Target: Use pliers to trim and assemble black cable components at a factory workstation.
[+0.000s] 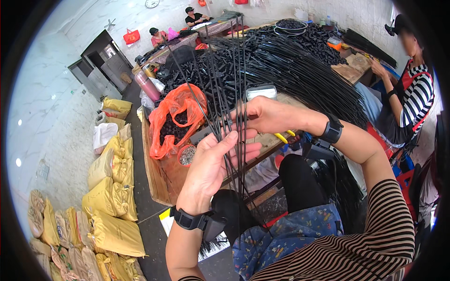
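Thin black rods (242, 65) stand nearly upright in a loose bundle in front of me, running from above the table down to my lap. My left hand (211, 164) has its thumb across the lower part of the bundle, with its fingers stretched out behind. From the right, my right hand (269, 114) curls its fingers around the rods just above; its fingertips are partly hidden. A small dark block (202, 134) shows beside the left hand, at the table's front edge. Under the rods lies my blue patterned apron (290, 241).
Black parts (220, 75) heap on the wooden table (161, 182), beside long black rods (309, 77). An orange bag (161, 122), a cup of small metal pieces (187, 155) and yellow-handled pliers (281, 137) lie nearby. Yellow sacks (117, 232) line the left wall. A person (412, 89) sits at right.
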Tool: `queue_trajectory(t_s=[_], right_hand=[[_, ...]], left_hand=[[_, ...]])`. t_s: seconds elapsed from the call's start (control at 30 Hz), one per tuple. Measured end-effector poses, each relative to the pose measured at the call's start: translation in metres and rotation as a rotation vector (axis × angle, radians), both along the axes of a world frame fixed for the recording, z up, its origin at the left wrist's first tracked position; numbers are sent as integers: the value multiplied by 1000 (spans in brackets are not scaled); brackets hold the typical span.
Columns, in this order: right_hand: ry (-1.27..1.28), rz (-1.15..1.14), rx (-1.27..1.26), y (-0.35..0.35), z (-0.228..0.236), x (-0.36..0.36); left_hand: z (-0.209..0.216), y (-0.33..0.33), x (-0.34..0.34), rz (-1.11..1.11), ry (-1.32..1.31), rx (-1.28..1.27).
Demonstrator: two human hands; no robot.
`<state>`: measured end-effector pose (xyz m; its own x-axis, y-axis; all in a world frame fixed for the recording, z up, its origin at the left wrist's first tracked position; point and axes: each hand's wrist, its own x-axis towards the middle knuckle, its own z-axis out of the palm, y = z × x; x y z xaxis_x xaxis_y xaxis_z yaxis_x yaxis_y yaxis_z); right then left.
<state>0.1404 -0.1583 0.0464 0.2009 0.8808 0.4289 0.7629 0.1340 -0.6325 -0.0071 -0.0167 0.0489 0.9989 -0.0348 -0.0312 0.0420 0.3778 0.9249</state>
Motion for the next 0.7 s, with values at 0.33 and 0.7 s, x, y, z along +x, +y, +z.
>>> queue_trajectory(t_s=[0.33,0.7], right_hand=[[271,-161,123,2,-17,-17],[-74,-213,302,1,-17,-18]], left_hand=[[1,-5,-3,139,-5,51],[0,-4,-4,166,3,45]])
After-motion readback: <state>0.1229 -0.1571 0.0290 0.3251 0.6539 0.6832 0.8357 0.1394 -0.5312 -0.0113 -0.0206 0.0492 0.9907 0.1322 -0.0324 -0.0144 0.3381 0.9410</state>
